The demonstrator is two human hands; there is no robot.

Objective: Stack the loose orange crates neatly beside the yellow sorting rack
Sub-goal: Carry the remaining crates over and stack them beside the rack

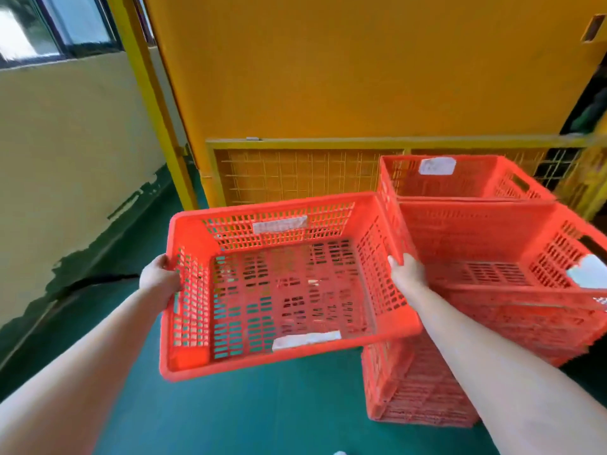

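**Orange crate held aloft next to stack at yellow rack**

A person holds an empty orange slotted plastic crate (295, 280) between both bare hands, clear of the green painted floor (230, 418). The left grip (161, 280) curls around the rim of the crate's left short wall near the far corner. The right grip (407, 274) clasps the rim of the opposite wall, fingers hooked over the top edge. Between the two grips the crate's open top faces the camera and the floor shows through the slots. One white paper label (279, 224) sits on the wall beyond the grips and another white label (305, 339) lies along the nearer wall.

Just right of the right grip stands a stack of matching orange plastic crates (492, 251), the top one lying askew on those beneath. The held crate's right wall overlaps this stack; whether the two touch cannot be told. Beyond the right grip, a further orange crate with a white tag (460, 182) stands against the yellow wire-mesh sorting rack (295, 172). A tall yellow-orange flat panel (328, 60) rises above the mesh.

Well beyond the left grip runs a cream wall with peeling green paint at its foot (65, 142), topped by a dark-framed window (49, 27).
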